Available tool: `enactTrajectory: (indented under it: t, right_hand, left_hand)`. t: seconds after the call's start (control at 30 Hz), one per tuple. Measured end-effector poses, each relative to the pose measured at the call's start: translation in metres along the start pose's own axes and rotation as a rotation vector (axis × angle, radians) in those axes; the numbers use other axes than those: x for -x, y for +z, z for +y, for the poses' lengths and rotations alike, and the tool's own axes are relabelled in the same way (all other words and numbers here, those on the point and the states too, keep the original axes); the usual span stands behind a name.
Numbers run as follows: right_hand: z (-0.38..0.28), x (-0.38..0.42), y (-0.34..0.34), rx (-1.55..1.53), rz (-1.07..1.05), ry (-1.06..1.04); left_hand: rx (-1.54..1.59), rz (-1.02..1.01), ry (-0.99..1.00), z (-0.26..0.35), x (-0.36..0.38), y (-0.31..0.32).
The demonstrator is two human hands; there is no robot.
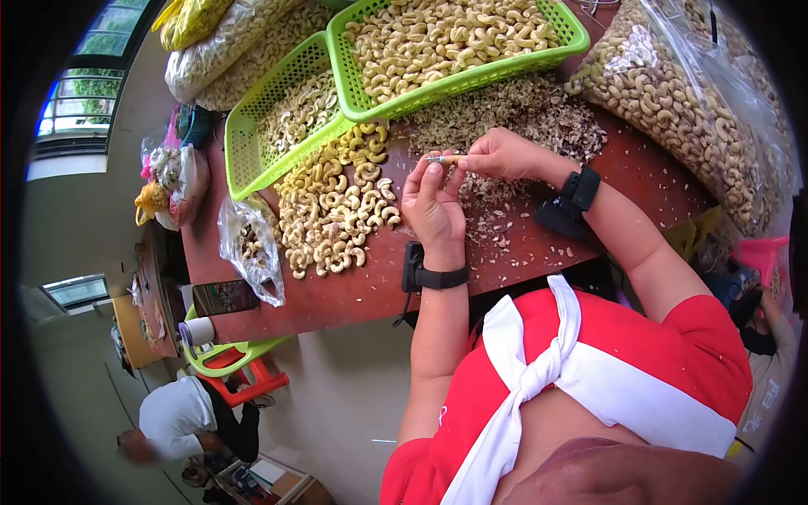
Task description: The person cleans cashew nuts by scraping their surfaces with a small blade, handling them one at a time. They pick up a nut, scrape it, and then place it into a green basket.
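Note:
My right hand (497, 156) grips the short, light-brown handle of a small knife (450, 159), its metal end pointing left. Against that metal end, the thumb and fingers of my left hand (434, 206) are pinched together. Whatever sits between those left fingertips is too small and covered to make out. Beneath and behind both hands lies a heap of brownish skin flakes (513, 114) on the red table (387, 282). Left of my left hand, loose cashews (328, 215) are spread on the tabletop, some of them yellower.
A green basket of cashews (581, 34) stands at the back, beside another green basket (240, 160) holding fewer nuts. A big clear bag of cashews (673, 118) rises at right. A small plastic bag (265, 273), a phone (225, 297) and a tape roll (199, 331) lie left. Another person (177, 417) sits beyond.

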State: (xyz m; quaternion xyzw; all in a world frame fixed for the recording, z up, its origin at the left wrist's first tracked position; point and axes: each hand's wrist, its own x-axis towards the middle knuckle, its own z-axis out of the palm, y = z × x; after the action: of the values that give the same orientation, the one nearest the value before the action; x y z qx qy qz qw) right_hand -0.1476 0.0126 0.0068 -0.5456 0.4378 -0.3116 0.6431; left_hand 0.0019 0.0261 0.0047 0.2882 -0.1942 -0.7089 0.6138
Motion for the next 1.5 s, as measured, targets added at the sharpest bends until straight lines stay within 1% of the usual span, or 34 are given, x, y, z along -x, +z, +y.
enactTrajectory:
  t: [0.07,0.17,0.27,0.37,0.57,0.7,0.77,0.8,0.87,1.03,1.1,1.23,1.33,1.4,1.5]
  right_hand:
    - [-0.008,0.004,0.002,-0.042,0.025,0.035]
    - [-0.003,0.002,-0.002,-0.058,0.048,0.08]
    - [-0.001,0.001,-0.002,-0.121,0.021,0.055]
    - [-0.004,0.003,-0.001,-0.125,0.043,0.075]
    - [0.005,-0.003,-0.004,-0.145,0.023,0.046]
    - [-0.001,0.0,-0.003,-0.148,0.055,0.057]
    - [0.0,-0.001,-0.003,-0.14,0.058,0.076]
    - [0.0,-0.002,-0.003,-0.137,0.056,0.074]
    - [0.001,-0.003,-0.005,-0.136,0.046,0.093]
    - [-0.001,-0.001,-0.012,-0.111,0.082,0.099]
    - [0.005,-0.005,-0.013,-0.089,0.056,0.024]
    - [0.004,-0.006,-0.012,-0.17,0.015,0.071]
    - [0.005,-0.008,-0.011,-0.117,0.029,0.049]
    - [0.006,-0.008,-0.01,-0.113,0.024,0.04]
    - [0.006,-0.008,-0.011,-0.079,0.031,0.03]
  left_hand:
    - [-0.024,0.036,0.025,-0.002,0.001,0.003]
    - [-0.032,0.048,0.031,-0.004,-0.002,0.006]
    - [-0.028,0.069,-0.007,-0.003,-0.004,0.009]
    - [-0.008,0.057,-0.027,-0.004,-0.008,0.01]
    - [-0.015,0.046,-0.016,-0.005,-0.006,0.009]
    - [-0.003,0.012,-0.02,-0.008,-0.008,0.006]
    - [0.04,0.075,-0.011,-0.008,-0.009,0.007]
    - [0.042,0.075,-0.008,-0.007,-0.011,0.008]
    - [0.015,0.086,-0.074,-0.005,-0.014,0.009]
    - [-0.005,0.009,-0.112,-0.004,-0.024,0.011]
    - [-0.015,-0.019,-0.113,-0.005,-0.026,0.011]
    - [-0.023,0.016,-0.091,-0.002,-0.025,0.011]
    - [-0.025,0.007,-0.091,-0.002,-0.024,0.008]
    - [-0.074,-0.02,-0.02,-0.002,-0.023,0.006]
    - [-0.074,-0.013,0.031,-0.004,-0.021,0.004]
